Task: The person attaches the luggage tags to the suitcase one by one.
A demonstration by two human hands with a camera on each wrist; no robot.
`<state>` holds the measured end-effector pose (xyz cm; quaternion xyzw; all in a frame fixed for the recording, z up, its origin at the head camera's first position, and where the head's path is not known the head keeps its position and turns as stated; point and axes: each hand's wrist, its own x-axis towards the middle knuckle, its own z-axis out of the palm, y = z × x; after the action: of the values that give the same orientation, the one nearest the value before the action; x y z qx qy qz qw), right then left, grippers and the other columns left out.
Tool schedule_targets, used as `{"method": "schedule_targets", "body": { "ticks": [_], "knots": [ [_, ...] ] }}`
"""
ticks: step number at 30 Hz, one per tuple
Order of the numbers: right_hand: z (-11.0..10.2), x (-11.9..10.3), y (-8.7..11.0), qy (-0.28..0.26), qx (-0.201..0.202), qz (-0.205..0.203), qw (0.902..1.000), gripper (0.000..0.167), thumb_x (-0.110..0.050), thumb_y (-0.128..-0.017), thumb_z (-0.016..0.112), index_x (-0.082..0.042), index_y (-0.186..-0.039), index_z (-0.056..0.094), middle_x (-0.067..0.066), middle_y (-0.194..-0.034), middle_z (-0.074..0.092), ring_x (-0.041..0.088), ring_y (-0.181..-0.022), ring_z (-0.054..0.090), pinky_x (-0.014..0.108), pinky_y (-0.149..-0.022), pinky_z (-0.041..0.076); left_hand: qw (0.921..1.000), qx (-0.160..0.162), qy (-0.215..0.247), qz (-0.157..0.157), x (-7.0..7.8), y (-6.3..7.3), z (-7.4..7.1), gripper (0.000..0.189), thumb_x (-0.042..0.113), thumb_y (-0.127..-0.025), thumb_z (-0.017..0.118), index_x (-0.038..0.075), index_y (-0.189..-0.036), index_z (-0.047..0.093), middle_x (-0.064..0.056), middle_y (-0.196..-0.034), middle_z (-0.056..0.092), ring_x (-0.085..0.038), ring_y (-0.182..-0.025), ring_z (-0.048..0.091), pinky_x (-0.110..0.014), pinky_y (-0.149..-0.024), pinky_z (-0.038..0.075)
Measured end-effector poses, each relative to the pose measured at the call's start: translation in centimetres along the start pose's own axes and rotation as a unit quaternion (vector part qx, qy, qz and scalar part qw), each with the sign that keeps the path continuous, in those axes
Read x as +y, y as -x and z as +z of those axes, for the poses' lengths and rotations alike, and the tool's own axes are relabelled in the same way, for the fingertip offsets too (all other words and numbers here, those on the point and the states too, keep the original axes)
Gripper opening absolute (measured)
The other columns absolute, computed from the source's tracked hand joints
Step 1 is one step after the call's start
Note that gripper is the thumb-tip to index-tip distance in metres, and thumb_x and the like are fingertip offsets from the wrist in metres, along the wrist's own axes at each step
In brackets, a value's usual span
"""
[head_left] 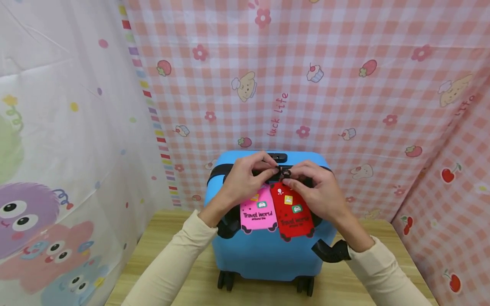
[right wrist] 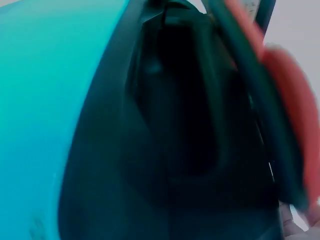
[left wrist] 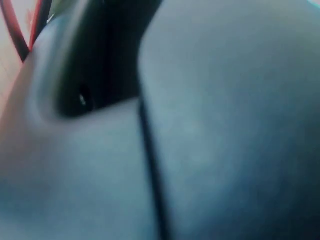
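A blue suitcase (head_left: 264, 259) stands upright, with a pink luggage tag (head_left: 258, 212) and a red luggage tag (head_left: 292, 219) hanging side by side at its top front. My left hand (head_left: 246, 178) pinches a small black strap between thumb and fingers, just above the pink tag. Opposite it, my right hand (head_left: 321, 193) pinches a black strap (head_left: 286, 173) near a small buckle, above the red tag. The fingertips nearly meet by the suitcase's black handle. In the right wrist view, the red tag's edge (right wrist: 295, 110) hangs beside the dark handle recess (right wrist: 185, 110).
The suitcase stands on wheels (head_left: 304, 285) on a wood-grain tabletop (head_left: 180, 259). Behind and to the right hangs a pink checked curtain (head_left: 222, 93); a white cartoon curtain (head_left: 76, 140) hangs on the left. A black lock (head_left: 281, 158) is set in the suitcase top.
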<state>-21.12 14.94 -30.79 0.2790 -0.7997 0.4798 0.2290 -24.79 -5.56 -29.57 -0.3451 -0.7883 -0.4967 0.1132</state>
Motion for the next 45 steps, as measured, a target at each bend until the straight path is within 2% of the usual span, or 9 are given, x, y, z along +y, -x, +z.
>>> {"method": "schedule_targets", "body": {
  "ticks": [3, 8, 13, 17, 23, 28, 35, 43, 45],
  "knots": [
    [-0.04, -0.15, 0.06, -0.024, -0.009, 0.020, 0.9995, 0.013, -0.005, -0.091, 0.069, -0.006, -0.103, 0.076, 0.005, -0.101, 0.069, 0.011, -0.089, 0.060, 0.022, -0.069, 0.054, 0.9998, 0.007, -0.013, 0.015, 0.00, -0.02, 0.03, 0.005, 0.011, -0.095, 0.067, 0.011, -0.100, 0.068, -0.003, -0.098, 0.076, -0.007, -0.093, 0.071, -0.026, -0.085, 0.054],
    [-0.06, -0.26, 0.19, -0.026, -0.019, 0.041, 0.9986, 0.017, -0.008, -0.093, 0.068, -0.004, -0.110, 0.072, 0.008, -0.099, 0.071, 0.010, -0.087, 0.060, 0.023, -0.067, 0.055, 0.9984, 0.011, -0.036, 0.042, -0.08, -0.04, 0.03, 0.005, 0.011, -0.094, 0.068, 0.011, -0.098, 0.072, -0.001, -0.094, 0.077, -0.004, -0.089, 0.070, -0.025, -0.082, 0.053],
    [-0.06, -0.17, 0.22, -0.048, -0.019, 0.057, 0.9970, 0.024, -0.008, -0.094, 0.067, -0.003, -0.117, 0.059, 0.010, -0.093, 0.074, 0.011, -0.085, 0.064, 0.024, -0.070, 0.055, 0.9963, 0.012, -0.055, 0.064, -0.19, -0.03, 0.04, 0.006, 0.011, -0.093, 0.069, 0.012, -0.094, 0.075, 0.000, -0.091, 0.076, -0.004, -0.085, 0.070, -0.024, -0.078, 0.053],
    [-0.06, -0.11, 0.29, -0.060, -0.020, 0.057, 0.9963, 0.027, -0.007, -0.095, 0.065, -0.003, -0.118, 0.053, 0.011, -0.091, 0.074, 0.013, -0.082, 0.066, 0.028, -0.068, 0.057, 0.9952, 0.013, -0.061, 0.075, -0.22, 0.05, 0.03, 0.006, 0.011, -0.091, 0.071, 0.011, -0.094, 0.076, -0.001, -0.092, 0.075, -0.007, -0.085, 0.070, -0.023, -0.078, 0.054],
    [0.03, -0.10, 0.35, -0.030, -0.018, 0.033, 0.9989, 0.025, -0.007, -0.094, 0.067, -0.009, -0.118, 0.061, 0.006, -0.090, 0.074, 0.012, -0.084, 0.064, 0.026, -0.068, 0.056, 0.9961, 0.013, -0.048, 0.073, -0.26, 0.23, 0.01, 0.007, 0.010, -0.090, 0.073, 0.009, -0.095, 0.078, -0.003, -0.095, 0.075, -0.011, -0.086, 0.070, -0.024, -0.078, 0.054],
    [0.10, 0.01, 0.44, -0.022, -0.014, 0.021, 0.9994, 0.032, -0.007, -0.093, 0.068, -0.012, -0.124, 0.068, 0.004, -0.088, 0.074, 0.009, -0.087, 0.064, 0.023, -0.069, 0.054, 0.9967, 0.011, -0.042, 0.069, -0.33, 0.23, 0.06, 0.007, 0.009, -0.090, 0.072, 0.009, -0.094, 0.078, -0.003, -0.094, 0.075, -0.009, -0.086, 0.070, -0.023, -0.079, 0.055],
    [0.16, 0.00, 0.59, -0.034, -0.005, 0.020, 0.9992, 0.037, -0.004, -0.093, 0.067, -0.015, -0.129, 0.068, 0.004, -0.093, 0.074, 0.008, -0.090, 0.064, 0.022, -0.069, 0.055, 0.9971, 0.007, -0.036, 0.067, -0.27, 0.21, 0.05, 0.007, 0.009, -0.091, 0.072, 0.009, -0.094, 0.077, -0.003, -0.094, 0.075, -0.010, -0.087, 0.070, -0.024, -0.081, 0.055],
    [0.25, 0.06, 0.63, 0.005, -0.007, 0.016, 0.9998, 0.037, -0.008, -0.092, 0.070, -0.015, -0.128, 0.069, 0.002, -0.093, 0.073, 0.008, -0.086, 0.062, 0.023, -0.063, 0.055, 0.9975, 0.000, -0.035, 0.062, -0.26, 0.23, 0.01, 0.008, 0.010, -0.090, 0.072, 0.008, -0.096, 0.077, -0.003, -0.095, 0.075, -0.009, -0.086, 0.069, -0.025, -0.080, 0.054],
    [0.31, 0.00, 0.58, 0.011, -0.006, 0.014, 0.9998, 0.037, -0.008, -0.092, 0.069, -0.015, -0.128, 0.069, 0.001, -0.093, 0.072, 0.008, -0.085, 0.062, 0.023, -0.062, 0.055, 0.9977, -0.002, -0.037, 0.057, -0.27, 0.23, -0.02, 0.009, 0.011, -0.091, 0.072, 0.009, -0.099, 0.076, -0.002, -0.097, 0.076, -0.009, -0.090, 0.070, -0.026, -0.084, 0.054]
  ]
}}
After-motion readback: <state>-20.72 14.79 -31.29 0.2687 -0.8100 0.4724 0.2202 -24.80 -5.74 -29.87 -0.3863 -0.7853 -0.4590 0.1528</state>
